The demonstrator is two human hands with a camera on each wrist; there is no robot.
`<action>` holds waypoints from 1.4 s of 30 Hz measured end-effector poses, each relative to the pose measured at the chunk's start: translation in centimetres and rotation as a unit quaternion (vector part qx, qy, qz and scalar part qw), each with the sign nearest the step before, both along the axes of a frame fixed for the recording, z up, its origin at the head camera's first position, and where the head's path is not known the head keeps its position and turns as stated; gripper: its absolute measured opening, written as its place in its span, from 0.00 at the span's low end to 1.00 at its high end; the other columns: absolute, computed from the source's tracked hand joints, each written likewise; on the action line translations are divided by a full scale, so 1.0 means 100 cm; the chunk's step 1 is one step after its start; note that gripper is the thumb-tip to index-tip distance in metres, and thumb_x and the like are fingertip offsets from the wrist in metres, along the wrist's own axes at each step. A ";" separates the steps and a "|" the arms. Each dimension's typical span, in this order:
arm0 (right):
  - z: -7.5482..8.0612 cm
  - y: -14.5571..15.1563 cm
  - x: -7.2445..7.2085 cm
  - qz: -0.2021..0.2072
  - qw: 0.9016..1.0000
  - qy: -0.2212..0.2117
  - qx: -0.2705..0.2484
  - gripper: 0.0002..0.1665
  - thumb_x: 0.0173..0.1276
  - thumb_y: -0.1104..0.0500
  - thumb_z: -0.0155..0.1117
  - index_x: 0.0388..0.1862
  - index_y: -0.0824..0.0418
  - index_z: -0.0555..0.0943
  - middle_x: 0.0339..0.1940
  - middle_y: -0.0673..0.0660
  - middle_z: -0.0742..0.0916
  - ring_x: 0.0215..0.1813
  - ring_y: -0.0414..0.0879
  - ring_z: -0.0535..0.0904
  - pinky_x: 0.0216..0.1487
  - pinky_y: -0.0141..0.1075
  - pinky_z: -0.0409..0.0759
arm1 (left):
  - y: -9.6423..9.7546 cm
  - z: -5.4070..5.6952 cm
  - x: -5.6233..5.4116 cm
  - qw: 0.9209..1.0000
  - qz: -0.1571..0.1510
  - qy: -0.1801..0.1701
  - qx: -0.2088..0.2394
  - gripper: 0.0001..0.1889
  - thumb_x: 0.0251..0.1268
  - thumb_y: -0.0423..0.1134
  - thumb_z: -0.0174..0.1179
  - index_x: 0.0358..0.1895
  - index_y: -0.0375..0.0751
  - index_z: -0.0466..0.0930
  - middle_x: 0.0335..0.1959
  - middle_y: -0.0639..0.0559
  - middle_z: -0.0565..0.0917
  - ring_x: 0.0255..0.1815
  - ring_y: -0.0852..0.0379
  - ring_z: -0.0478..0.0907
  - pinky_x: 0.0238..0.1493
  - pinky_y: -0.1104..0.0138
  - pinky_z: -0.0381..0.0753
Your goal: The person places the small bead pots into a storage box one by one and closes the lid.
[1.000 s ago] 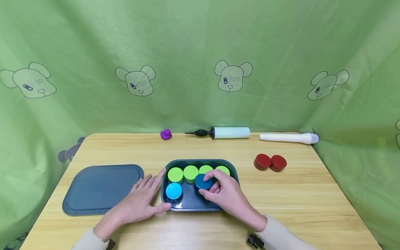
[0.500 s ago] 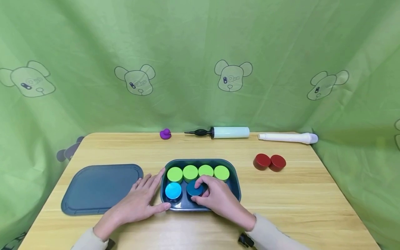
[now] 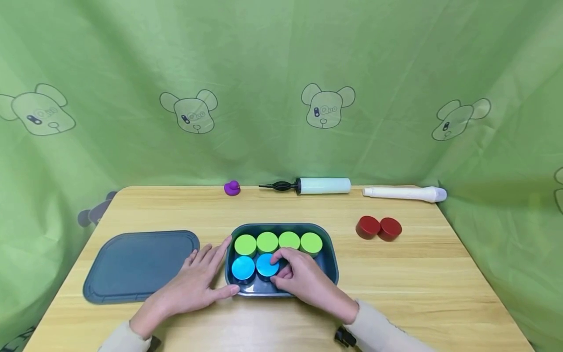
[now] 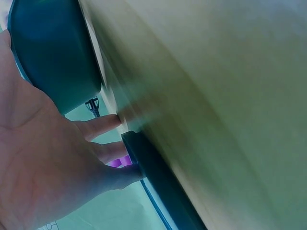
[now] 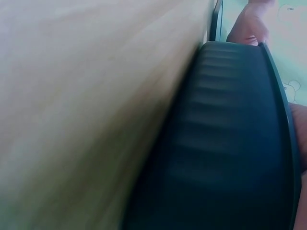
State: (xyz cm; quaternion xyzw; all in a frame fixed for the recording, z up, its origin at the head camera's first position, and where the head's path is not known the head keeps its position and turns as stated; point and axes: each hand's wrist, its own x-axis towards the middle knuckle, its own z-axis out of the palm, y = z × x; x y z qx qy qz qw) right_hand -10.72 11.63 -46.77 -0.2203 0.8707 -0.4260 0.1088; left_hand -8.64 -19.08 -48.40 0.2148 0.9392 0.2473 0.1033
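Head view: the camera looks forward and down from above the near side of the tabletop [image 3: 431,274], far enough back to frame the left hand [image 3: 198,285], right hand [image 3: 308,277], tray [image 3: 329,266] and green backdrop [image 3: 259,49]. Left wrist view: very close, low and rolled sideways, it faces past the palm toward the backdrop, taking in the tray's outer wall and a dark panel [image 4: 165,184]. Right wrist view: likewise close, low and rolled, it looks leftward along the tray's near wall, sharing tray, tabletop and left hand with the other two.
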 end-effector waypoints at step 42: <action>0.012 0.043 0.005 -0.102 0.983 0.098 -0.120 0.15 0.71 0.66 0.78 0.53 0.56 0.85 0.58 0.54 0.86 0.52 0.47 0.86 0.43 0.36 0.88 | 0.000 0.001 0.001 1.000 0.002 -0.005 0.009 0.56 0.76 0.73 0.58 0.93 0.57 0.37 0.89 0.38 0.55 0.86 0.26 0.51 0.81 0.29 0.47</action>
